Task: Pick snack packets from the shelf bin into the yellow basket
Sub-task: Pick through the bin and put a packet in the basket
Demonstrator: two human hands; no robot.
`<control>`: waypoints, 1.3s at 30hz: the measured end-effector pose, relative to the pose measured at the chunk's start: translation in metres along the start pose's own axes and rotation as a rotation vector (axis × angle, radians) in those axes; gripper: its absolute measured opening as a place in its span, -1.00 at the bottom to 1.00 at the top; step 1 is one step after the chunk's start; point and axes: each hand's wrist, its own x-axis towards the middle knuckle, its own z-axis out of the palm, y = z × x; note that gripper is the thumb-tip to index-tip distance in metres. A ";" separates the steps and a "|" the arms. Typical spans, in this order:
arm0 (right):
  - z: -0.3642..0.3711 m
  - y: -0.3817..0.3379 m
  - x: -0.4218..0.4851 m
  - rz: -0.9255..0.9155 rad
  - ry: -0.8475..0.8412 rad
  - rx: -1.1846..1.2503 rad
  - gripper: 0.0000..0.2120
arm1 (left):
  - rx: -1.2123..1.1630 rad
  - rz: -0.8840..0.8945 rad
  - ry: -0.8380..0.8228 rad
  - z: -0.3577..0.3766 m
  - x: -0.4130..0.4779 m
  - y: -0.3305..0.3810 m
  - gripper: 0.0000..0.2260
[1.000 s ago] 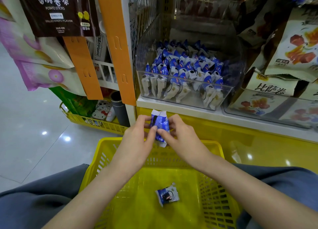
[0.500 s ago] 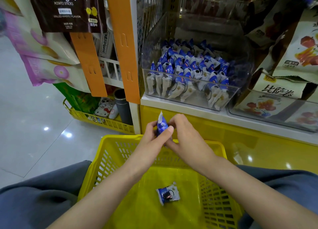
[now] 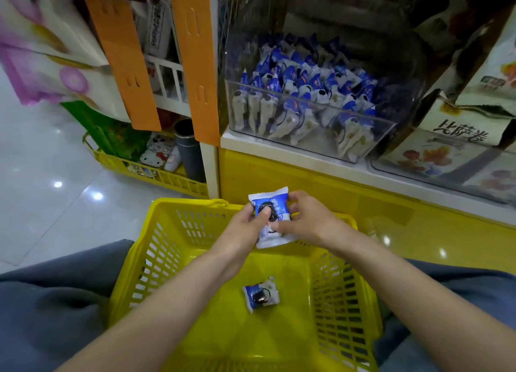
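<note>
Nearest me, one snack packet [image 3: 261, 293] already lies on the bottom of the yellow basket [image 3: 293, 329]; above the basket's far rim both hands share a second packet [image 3: 279, 207]; left hand [image 3: 243, 223] has its thumb on the printed face, right hand [image 3: 310, 221] pinches the other edge, so each grip is closed on that packet; beyond them the clear shelf bin [image 3: 315, 144] is still packed with the same snacks [image 3: 301, 92].

My worry: it hangs right over the rim, not the middle, so letting go here could bounce it off the edge onto the floor by the shelf.

Versus half a second back, the packet was edge-on and upright; now it's turned flat, face up, and sits lower.
</note>
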 end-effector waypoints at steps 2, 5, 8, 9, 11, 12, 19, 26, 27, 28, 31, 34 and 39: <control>-0.002 0.003 0.002 -0.002 0.076 0.050 -0.44 | -0.020 0.024 0.023 0.005 0.006 -0.004 -0.74; -0.005 0.008 0.000 -0.002 0.181 0.117 -0.51 | -0.052 0.078 0.085 0.015 0.014 -0.014 -0.73; -0.013 0.015 -0.009 -0.060 0.293 0.061 -0.72 | 0.069 0.275 0.100 0.028 0.021 -0.018 -0.84; -0.017 0.018 -0.013 -0.089 0.349 0.026 -0.78 | 0.105 0.331 0.086 0.032 0.023 -0.017 -0.86; -0.029 0.021 -0.022 -0.157 0.458 -0.038 -0.83 | 0.192 0.416 0.077 0.044 0.027 -0.010 -0.85; -0.035 0.019 -0.027 -0.191 0.504 -0.072 -0.84 | 0.257 0.458 0.092 0.050 0.029 -0.005 -0.81; -0.089 -0.035 -0.048 -0.489 0.822 -0.249 -0.86 | 0.529 0.958 0.143 0.065 0.033 0.061 -0.72; -0.127 -0.089 -0.002 -0.412 0.969 -0.286 -0.84 | 0.942 1.241 0.348 0.034 0.049 0.108 -0.72; -0.130 -0.093 0.006 -0.382 0.967 -0.314 -0.81 | 0.980 1.254 0.360 0.031 0.050 0.108 -0.73; -0.134 -0.096 0.013 -0.334 0.955 -0.354 -0.79 | 1.009 1.264 0.369 0.029 0.051 0.107 -0.74; -0.142 -0.099 0.030 -0.060 0.785 -0.526 -0.74 | 1.035 1.292 0.386 0.028 0.051 0.105 -0.74; -0.144 -0.100 0.040 0.087 0.584 -0.586 -0.73 | 1.039 1.296 0.368 0.025 0.053 0.108 -0.73; -0.141 -0.102 0.057 0.133 0.416 -0.622 -0.75 | 1.073 1.304 0.332 0.019 0.054 0.113 -0.72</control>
